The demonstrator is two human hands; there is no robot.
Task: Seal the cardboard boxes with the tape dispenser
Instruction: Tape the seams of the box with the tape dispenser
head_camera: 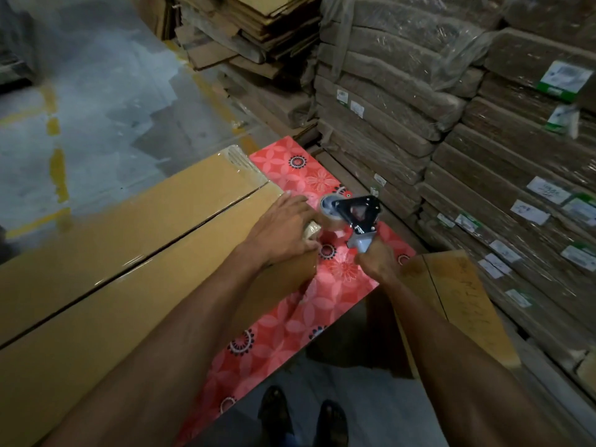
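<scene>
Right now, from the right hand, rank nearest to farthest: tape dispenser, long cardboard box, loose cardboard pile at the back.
1. Tape dispenser, held in the right hand.
2. Long cardboard box, just to its left.
3. Loose cardboard pile, far back against the stacks.

The long cardboard box [129, 253] is plain tan. The worktop [283, 321] is red, patterned with pale pink petals and black-and-white ringed circles. The tape dispenser [358, 214] has a black frame and a grey handle. The floor [96, 108] is grey with yellow lines.
</scene>
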